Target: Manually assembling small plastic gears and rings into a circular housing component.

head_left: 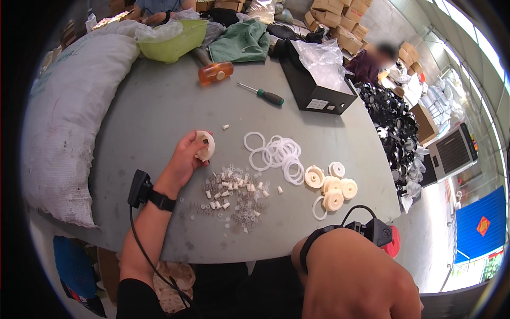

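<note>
My left hand is closed around a cream round plastic part, hollow on one side, above the grey table. Just beside it lies a loose pile of small white plastic plugs, mixed with thin springs and small clear rings. Large and close, my right hand fills the lower right; its fingers are turned away or cut off, so a grip cannot be made out. White sealing rings lie in a heap right of the pile. Several cream round plastic caps sit farther right.
A bulging white sack lines the table's left side. At the back are a green basin, an orange-headed mallet, a screwdriver and a black box. Other people sit beyond the table. Black parts are heaped beside it.
</note>
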Available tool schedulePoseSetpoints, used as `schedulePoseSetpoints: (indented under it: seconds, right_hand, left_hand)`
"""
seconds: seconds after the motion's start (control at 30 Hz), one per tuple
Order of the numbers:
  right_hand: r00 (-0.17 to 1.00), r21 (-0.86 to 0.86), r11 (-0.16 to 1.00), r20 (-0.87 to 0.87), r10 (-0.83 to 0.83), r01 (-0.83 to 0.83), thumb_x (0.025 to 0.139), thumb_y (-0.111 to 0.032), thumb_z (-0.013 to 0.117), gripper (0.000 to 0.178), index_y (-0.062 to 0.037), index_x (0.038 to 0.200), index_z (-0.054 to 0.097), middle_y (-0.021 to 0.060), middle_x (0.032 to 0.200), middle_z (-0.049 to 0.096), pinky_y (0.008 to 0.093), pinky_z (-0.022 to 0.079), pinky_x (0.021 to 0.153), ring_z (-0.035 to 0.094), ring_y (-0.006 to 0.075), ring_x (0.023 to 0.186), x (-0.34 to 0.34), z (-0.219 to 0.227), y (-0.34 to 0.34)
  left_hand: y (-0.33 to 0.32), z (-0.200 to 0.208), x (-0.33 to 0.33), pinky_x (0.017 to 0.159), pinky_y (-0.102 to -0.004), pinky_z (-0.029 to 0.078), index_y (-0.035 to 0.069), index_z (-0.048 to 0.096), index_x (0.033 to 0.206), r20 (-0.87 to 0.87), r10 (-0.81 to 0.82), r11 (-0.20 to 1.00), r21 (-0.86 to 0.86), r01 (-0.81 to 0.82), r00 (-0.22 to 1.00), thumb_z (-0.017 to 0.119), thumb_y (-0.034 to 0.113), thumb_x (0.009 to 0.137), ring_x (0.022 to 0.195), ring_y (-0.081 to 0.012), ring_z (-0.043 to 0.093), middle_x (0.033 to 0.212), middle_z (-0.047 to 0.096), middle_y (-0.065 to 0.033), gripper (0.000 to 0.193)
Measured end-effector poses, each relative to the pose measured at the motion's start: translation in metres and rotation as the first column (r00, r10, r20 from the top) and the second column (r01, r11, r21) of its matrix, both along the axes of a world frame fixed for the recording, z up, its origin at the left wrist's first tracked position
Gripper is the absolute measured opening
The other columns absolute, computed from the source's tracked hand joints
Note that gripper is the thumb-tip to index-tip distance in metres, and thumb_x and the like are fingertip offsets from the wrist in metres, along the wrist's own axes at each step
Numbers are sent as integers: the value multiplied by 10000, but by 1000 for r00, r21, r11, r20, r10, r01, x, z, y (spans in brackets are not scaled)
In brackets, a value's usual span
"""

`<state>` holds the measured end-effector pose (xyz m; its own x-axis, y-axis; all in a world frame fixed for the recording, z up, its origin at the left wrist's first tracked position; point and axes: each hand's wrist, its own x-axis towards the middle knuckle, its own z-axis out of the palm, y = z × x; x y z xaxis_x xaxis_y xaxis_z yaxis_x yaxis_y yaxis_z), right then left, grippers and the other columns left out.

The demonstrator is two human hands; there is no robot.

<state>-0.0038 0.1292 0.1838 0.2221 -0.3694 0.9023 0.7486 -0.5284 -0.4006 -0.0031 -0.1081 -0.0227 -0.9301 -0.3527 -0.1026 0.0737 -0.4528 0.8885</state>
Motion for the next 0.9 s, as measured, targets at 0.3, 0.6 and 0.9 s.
schedulePoseSetpoints:
  seconds: [0.3, 0.6, 0.9]
  right_hand:
    - [999, 101, 994, 37, 33, -37, 881, -196, 508, 224, -72, 708, 576, -13, 617, 453, 385, 404, 743, 488, 132, 569, 6, -5, 20]
    - [999, 10, 1000, -17, 29, -29, 869, -147, 542, 164, -63, 734, 581, -11, 651, 506, 491, 376, 844, 552, 123, 669, -7, -4, 14]
    - [949, -125, 952, -187, 254, -279, 880, -199, 511, 199, -47, 822, 626, 49, 758, 595, 629, 249, 943, 609, 202, 808, -14, 16, -7]
  left_hand:
    - [3, 1, -1, 551, -226, 477, 81, 525, 1100, -2, -10, 1000, -1, 10, 1000, 481, 115, 856, 701, -59, 545, 837, 538, 24, 250]
    - [-6, 1, 4, 556, -222, 482, 95, 533, 1091, 4, 9, 1000, -4, -9, 1000, 488, 126, 860, 695, -65, 554, 837, 555, 18, 238]
    - [4, -11, -5, 581, -240, 496, 109, 536, 1087, -22, -31, 999, -10, 31, 999, 515, 118, 869, 749, -100, 587, 898, 591, 0, 219]
